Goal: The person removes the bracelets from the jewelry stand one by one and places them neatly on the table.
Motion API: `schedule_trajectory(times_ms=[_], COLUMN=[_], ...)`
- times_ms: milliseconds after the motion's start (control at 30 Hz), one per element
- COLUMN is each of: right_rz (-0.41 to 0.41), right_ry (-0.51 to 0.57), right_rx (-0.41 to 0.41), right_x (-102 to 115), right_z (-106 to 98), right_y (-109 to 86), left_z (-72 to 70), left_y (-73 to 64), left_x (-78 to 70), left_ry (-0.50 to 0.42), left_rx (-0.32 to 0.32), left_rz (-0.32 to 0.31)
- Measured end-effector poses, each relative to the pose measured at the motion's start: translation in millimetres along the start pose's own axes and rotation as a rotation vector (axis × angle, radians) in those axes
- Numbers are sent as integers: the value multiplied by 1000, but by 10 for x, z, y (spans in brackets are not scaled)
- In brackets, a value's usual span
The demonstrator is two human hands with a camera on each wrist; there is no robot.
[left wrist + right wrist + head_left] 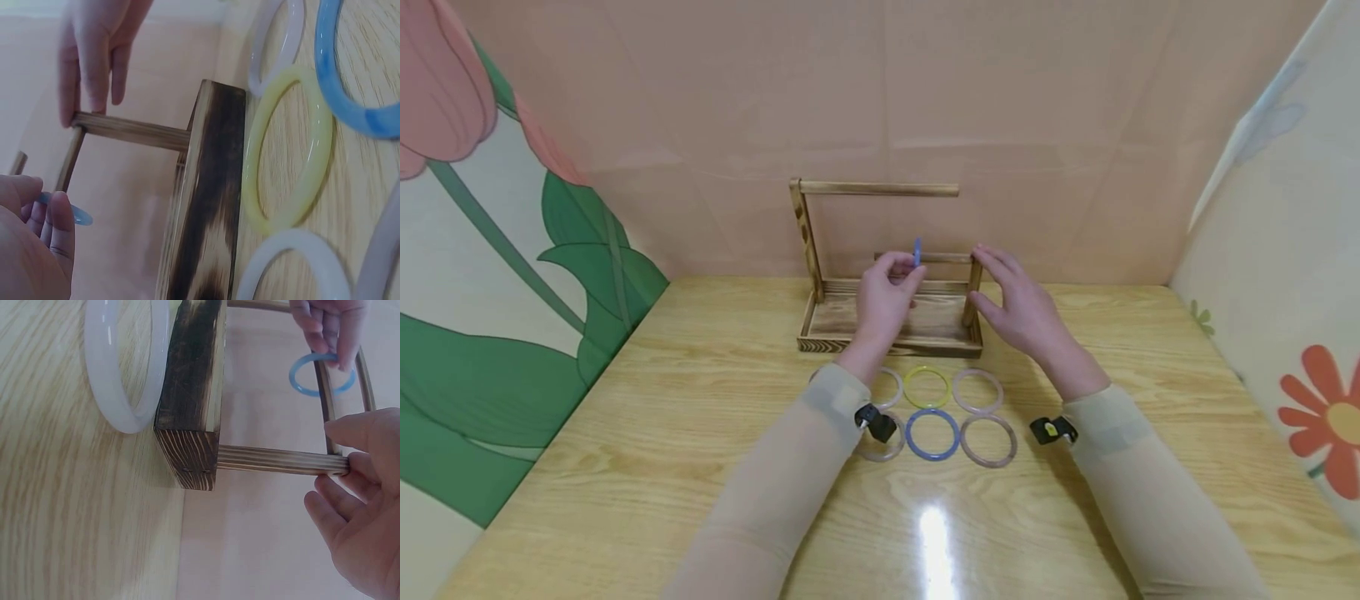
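Observation:
My left hand [883, 304] pinches a blue bangle [303, 385] between thumb and fingertips. The bangle appears to be around the lower bar [947, 258] of a wooden bangle stand [891, 346], between the bar's free end and its post. On the right, my right hand [1022, 308] holds the top of the short post [275, 460], thumb on one side and fingers on the other. A taller post [807, 237] at the stand's left carries a longer upper bar [880, 189].
Before the stand, several bangles lie on the wooden table [700, 400], among them a yellow bangle [927, 367], a blue bangle [932, 457], a pale bangle [977, 412] and a greyish-brown bangle [988, 464]. My left forearm partly hides others. A pink backdrop [1037, 167] hangs behind.

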State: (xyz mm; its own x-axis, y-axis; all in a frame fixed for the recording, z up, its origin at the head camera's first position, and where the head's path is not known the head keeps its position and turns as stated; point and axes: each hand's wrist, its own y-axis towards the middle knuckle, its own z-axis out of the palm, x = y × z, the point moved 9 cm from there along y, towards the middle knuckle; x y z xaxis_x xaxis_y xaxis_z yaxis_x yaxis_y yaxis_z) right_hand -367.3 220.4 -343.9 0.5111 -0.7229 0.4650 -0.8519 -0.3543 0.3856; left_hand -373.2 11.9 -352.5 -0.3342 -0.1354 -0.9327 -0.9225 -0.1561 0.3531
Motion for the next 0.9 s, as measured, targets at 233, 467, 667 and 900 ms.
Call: schedule_trajectory(times_ms=[233, 467, 667, 900], right_rz=[-8, -6, 2, 1], right_ry=[2, 7, 1, 1], right_rx=[-8, -6, 2, -3], right_x=[0, 4, 3, -1], right_z=[0, 1, 3, 2], right_y=[1, 2, -2, 2], left_z=[-113, -223, -293, -381], left_y=[23, 27, 23, 23], left_x=[13, 27, -1, 22], left_ry=[-21, -25, -40, -22], left_rx=[-6, -26, -34, -47], left_rz=[17, 5, 15, 1])
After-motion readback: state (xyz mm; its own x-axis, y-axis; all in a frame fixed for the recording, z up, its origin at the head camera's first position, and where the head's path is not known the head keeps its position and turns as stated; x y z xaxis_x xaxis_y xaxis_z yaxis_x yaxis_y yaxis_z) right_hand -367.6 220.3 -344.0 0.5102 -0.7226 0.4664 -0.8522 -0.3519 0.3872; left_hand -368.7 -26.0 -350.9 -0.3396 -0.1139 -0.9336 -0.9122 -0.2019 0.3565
